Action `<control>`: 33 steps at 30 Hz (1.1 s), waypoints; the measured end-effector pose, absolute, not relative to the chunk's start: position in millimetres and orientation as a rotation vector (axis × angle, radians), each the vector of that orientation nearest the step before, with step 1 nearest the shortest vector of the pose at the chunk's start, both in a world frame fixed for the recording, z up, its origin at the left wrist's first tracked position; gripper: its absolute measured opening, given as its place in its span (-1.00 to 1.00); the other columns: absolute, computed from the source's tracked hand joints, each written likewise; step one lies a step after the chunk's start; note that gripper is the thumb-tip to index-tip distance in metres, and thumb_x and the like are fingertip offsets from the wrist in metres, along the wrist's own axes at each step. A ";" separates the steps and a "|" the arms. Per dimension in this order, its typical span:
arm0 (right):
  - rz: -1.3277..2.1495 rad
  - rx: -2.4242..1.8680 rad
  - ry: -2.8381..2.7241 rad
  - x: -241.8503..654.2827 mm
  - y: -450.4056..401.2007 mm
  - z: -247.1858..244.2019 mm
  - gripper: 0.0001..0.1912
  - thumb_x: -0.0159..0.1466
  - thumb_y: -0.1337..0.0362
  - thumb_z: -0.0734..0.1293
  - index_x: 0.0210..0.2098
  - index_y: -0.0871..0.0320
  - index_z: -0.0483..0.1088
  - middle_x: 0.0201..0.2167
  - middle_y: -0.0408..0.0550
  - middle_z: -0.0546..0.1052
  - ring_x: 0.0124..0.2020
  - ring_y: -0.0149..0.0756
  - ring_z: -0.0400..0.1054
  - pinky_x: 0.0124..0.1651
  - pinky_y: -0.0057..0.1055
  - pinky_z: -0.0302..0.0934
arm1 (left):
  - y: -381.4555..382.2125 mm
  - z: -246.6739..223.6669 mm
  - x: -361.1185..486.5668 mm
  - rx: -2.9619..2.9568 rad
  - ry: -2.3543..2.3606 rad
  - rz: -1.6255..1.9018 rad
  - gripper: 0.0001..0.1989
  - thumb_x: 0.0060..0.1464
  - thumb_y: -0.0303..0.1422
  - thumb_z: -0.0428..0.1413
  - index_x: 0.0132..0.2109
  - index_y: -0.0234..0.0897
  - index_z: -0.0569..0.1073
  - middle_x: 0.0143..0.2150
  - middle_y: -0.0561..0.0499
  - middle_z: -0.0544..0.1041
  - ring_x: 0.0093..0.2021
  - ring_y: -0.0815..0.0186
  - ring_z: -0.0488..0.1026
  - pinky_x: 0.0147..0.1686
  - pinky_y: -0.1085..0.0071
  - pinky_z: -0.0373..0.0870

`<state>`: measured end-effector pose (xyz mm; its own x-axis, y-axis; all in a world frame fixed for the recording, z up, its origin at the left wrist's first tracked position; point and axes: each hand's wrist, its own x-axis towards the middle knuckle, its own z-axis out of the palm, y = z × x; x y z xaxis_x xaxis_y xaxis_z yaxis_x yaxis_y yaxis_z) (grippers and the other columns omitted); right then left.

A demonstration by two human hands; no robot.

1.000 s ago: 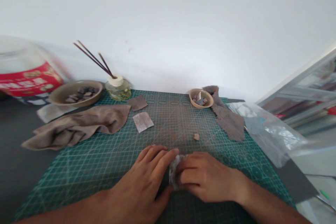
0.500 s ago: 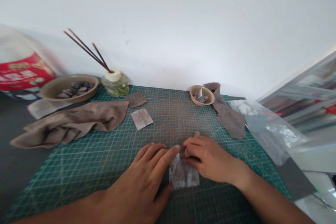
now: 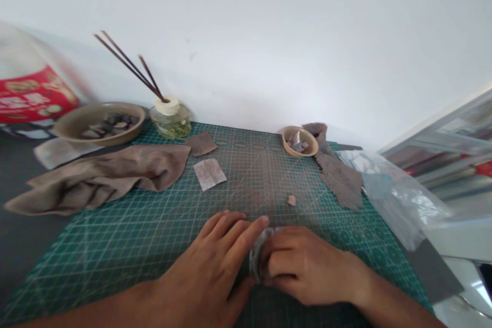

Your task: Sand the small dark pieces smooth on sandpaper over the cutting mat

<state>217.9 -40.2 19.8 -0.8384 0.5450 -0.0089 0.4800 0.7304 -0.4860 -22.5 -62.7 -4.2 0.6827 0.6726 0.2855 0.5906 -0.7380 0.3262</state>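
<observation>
My left hand (image 3: 215,256) lies on the green cutting mat with its fingers stretched out. Its forefinger and thumb rest along the left edge of a worn grey patch (image 3: 258,252), which looks like a sheet square. Over that patch, my right hand (image 3: 302,264) is closed with fingertips pressed down and covers most of it. What sits between those fingertips is hidden. A small pinkish chip (image 3: 291,200) lies on the mat beyond my right hand. Farther off to the left are a pale square (image 3: 209,173) and a brown square (image 3: 201,143).
The green cutting mat (image 3: 154,225) spans the table. A crumpled brown cloth (image 3: 111,174), a large bowl (image 3: 69,125) of stones and a reed diffuser (image 3: 171,119) stand left. Rightward are a small bowl (image 3: 298,152) of chips, a frayed cloth (image 3: 342,179) and a plastic bag (image 3: 403,200).
My right hand has moved down toward me over the grey patch and now hides most of it. The pinkish chip has come into full view. My left hand has hardly moved.
</observation>
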 end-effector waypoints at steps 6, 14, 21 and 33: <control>0.709 -1.017 -2.703 223.1 -38.8 20.7 -0.92 0.35 0.38 0.34 -0.30 0.14 0.44 -0.25 -0.15 0.52 -0.19 -0.36 0.40 -0.05 -0.41 0.20 | -63.2 -7.1 -23.2 2.641 1.031 0.540 -0.25 0.12 -0.42 0.10 0.39 -0.27 0.00 0.21 -0.16 0.39 0.23 -0.03 0.29 0.20 -0.11 0.29; 0.659 -1.044 -2.634 222.3 -34.3 17.8 -0.90 0.36 0.39 0.32 -0.31 0.16 0.44 -0.25 -0.11 0.51 -0.22 -0.34 0.39 -0.09 -0.40 0.21 | -63.2 -5.7 -22.1 2.633 1.031 0.525 -0.24 0.11 -0.43 0.10 0.39 -0.29 -0.03 0.22 -0.19 0.37 0.23 -0.05 0.27 0.19 -0.15 0.29; 0.671 -0.959 -2.731 221.8 -39.2 17.2 -0.92 0.34 0.39 0.32 -0.30 0.13 0.43 -0.27 -0.12 0.51 -0.22 -0.32 0.37 -0.11 -0.38 0.21 | -63.4 -6.7 -22.3 2.587 1.025 0.499 -0.23 0.10 -0.43 0.10 0.40 -0.25 -0.02 0.24 -0.17 0.36 0.26 -0.02 0.24 0.24 -0.13 0.23; 0.644 -1.110 -2.633 221.1 -35.9 17.6 -0.93 0.36 0.39 0.32 -0.27 0.15 0.43 -0.23 -0.11 0.50 -0.18 -0.32 0.38 -0.07 -0.38 0.20 | -63.3 -5.8 -21.8 2.587 1.046 0.520 -0.24 0.09 -0.44 0.10 0.39 -0.25 0.02 0.21 -0.17 0.38 0.24 -0.02 0.27 0.23 -0.12 0.25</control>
<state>221.1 -35.9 17.6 -0.6933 0.7202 0.0249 0.6273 0.6201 -0.4711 -21.8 -63.3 -5.8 0.6689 0.7112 0.2162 0.6017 -0.6888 0.4043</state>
